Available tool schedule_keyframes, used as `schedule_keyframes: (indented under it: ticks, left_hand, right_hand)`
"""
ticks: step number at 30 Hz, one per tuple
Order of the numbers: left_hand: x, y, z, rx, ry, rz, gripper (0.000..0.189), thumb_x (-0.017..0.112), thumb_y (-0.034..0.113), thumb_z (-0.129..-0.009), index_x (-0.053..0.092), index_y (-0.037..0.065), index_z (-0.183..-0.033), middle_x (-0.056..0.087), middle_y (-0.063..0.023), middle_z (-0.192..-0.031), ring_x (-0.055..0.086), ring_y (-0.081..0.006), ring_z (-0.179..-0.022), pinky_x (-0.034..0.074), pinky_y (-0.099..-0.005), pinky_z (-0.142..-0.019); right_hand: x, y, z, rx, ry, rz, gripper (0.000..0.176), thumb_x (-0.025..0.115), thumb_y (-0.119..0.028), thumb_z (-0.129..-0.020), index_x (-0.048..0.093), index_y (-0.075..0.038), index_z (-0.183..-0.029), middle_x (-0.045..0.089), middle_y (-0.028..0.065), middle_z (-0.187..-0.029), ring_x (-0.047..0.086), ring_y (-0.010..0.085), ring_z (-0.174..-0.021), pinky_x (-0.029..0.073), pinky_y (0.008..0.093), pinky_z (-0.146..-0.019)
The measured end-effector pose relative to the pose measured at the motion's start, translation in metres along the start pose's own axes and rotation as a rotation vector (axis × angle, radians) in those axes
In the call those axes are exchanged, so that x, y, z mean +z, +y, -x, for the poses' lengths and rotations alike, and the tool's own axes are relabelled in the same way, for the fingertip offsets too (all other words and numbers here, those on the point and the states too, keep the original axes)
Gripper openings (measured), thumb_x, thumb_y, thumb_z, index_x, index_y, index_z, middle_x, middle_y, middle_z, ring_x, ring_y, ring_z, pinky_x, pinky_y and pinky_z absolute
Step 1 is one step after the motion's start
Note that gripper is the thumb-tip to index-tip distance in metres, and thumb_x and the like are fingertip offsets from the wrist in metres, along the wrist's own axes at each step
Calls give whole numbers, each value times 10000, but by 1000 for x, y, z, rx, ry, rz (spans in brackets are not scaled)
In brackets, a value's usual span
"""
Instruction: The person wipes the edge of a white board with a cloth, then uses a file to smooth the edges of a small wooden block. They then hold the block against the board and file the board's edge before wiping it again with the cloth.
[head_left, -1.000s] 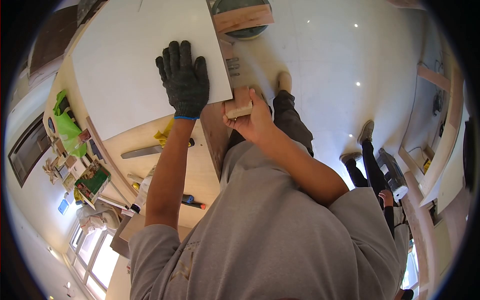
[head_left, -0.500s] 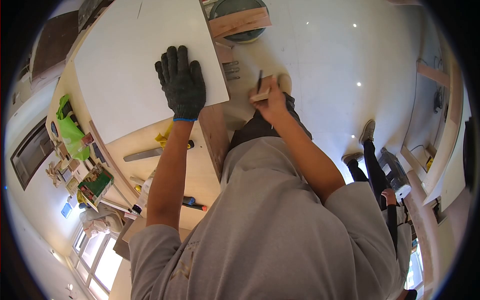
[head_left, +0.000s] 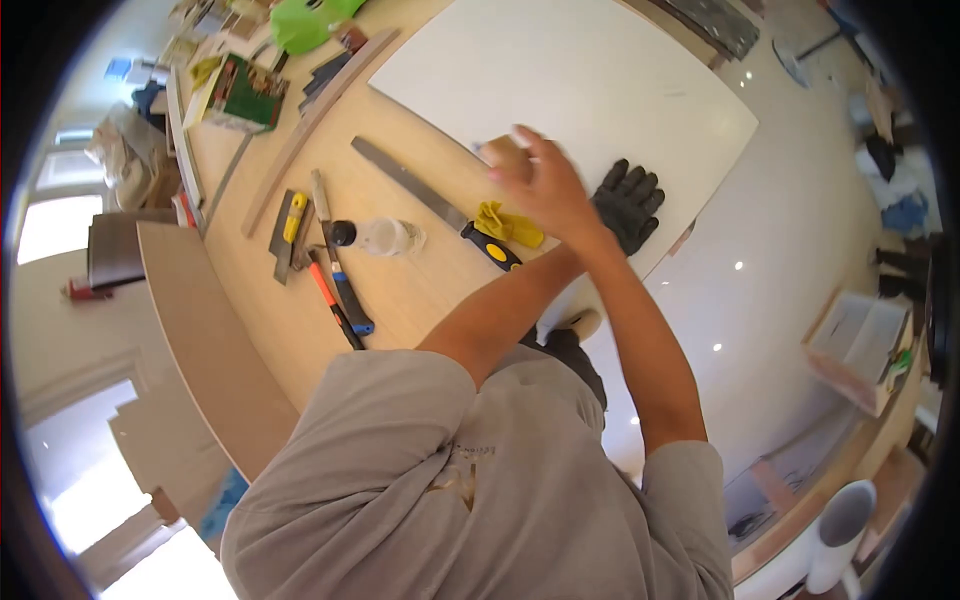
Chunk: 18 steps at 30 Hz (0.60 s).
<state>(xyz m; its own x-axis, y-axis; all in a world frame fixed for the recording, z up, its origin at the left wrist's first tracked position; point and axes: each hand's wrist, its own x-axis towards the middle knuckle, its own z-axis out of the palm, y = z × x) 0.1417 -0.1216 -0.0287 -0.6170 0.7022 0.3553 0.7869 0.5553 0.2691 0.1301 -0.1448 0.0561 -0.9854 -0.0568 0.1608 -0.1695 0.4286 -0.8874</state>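
Observation:
My left hand [head_left: 628, 205], in a dark glove with its fingers spread, lies flat on a large white panel [head_left: 570, 75] near the panel's edge. Crossing over the left wrist, my bare right hand [head_left: 548, 190] grips a small wooden block [head_left: 508, 158] above the panel's near edge. The block is blurred, and its contact with the panel cannot be made out. A yellow cloth [head_left: 508, 224] and a handsaw [head_left: 415, 188] with a black and yellow handle lie close by on the wooden worktop [head_left: 400, 300].
On the worktop are a clear bottle [head_left: 392, 237] with a black cap, a yellow cutter [head_left: 294, 217], a hammer [head_left: 332, 297] with an orange and black handle, a wooden strip [head_left: 315, 130], a green box [head_left: 245, 95] and a green bag [head_left: 300, 25]. A plastic bin [head_left: 850, 340] stands at right.
The view has turned and shifted. My right hand has moved from beside the panel across my left wrist with the block. My gloved left hand stays flat on the panel.

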Motion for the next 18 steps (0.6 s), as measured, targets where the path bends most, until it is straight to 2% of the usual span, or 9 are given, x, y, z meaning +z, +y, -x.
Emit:
schedule_keyframes:
  ticks: [1, 4, 5, 8, 10, 13, 16, 18]
  left_hand:
    - [-9, 2, 3, -5, -9, -2, 441, 554, 298, -955, 596, 66, -1329, 521, -171, -1469, 424, -326, -1411, 207, -520, -1239]
    - [-9, 6, 16, -21, 13, 22, 438, 555, 296, -955, 601, 60, -1321, 527, -172, -1463, 426, -327, -1409, 210, -520, -1238]
    - [-5, 7, 20, -30, 17, 35, 437, 555, 295, -955, 602, 58, -1319, 529, -172, -1461, 427, -327, -1409, 211, -520, -1238]
    - [3, 3, 22, -71, 54, 53, 433, 557, 293, -955, 607, 52, -1312, 535, -173, -1454, 429, -328, -1407, 214, -519, -1237]
    - [8, 0, 17, -74, 73, 55, 431, 558, 292, -955, 611, 48, -1307, 539, -174, -1450, 431, -329, -1406, 216, -518, -1237]
    - [10, -2, 13, -70, 86, 54, 428, 559, 290, -955, 616, 42, -1299, 544, -175, -1443, 433, -330, -1404, 219, -518, -1236]
    - [6, -2, 7, -67, 99, 54, 423, 562, 284, -954, 623, 32, -1288, 556, -176, -1430, 444, -330, -1395, 226, -516, -1235]
    - [4, -2, 6, -63, 110, 77, 416, 566, 277, -953, 630, 22, -1276, 570, -177, -1411, 461, -331, -1378, 235, -512, -1232]
  right_hand:
    - [26, -4, -12, -28, -76, 122, 782, 755, -461, -873, 483, 17, -1428, 592, 245, -1318, 601, 355, -1197, 486, 426, -1019]
    - [80, -13, -36, 112, -341, 40, 773, 734, -450, -889, 468, 20, -1441, 574, 254, -1344, 582, 356, -1227, 469, 423, -1042]
    - [96, -4, -33, -41, -167, 111, 674, 737, -411, -883, 531, -8, -1382, 637, 229, -1249, 633, 356, -1125, 509, 420, -961]
    - [56, -12, -24, 20, -532, 307, 575, 746, -395, -861, 594, -35, -1283, 700, 191, -1089, 674, 355, -962, 538, 428, -846]
    - [38, -40, -13, 238, -817, 526, 440, 761, -339, -837, 627, -41, -1131, 714, 161, -955, 681, 363, -856, 543, 446, -763]
    - [62, -31, 22, 37, -842, 755, 416, 772, -281, -819, 593, -48, -1113, 708, 183, -961, 688, 366, -905, 547, 451, -773]
    - [77, -33, 19, 69, -763, 839, 413, 753, -203, -804, 551, -48, -1129, 702, 208, -962, 686, 384, -938, 547, 470, -796]
    - [82, -17, 17, 102, -774, 746, 465, 732, -178, -792, 525, -38, -1184, 694, 234, -955, 683, 398, -942, 545, 469, -803]
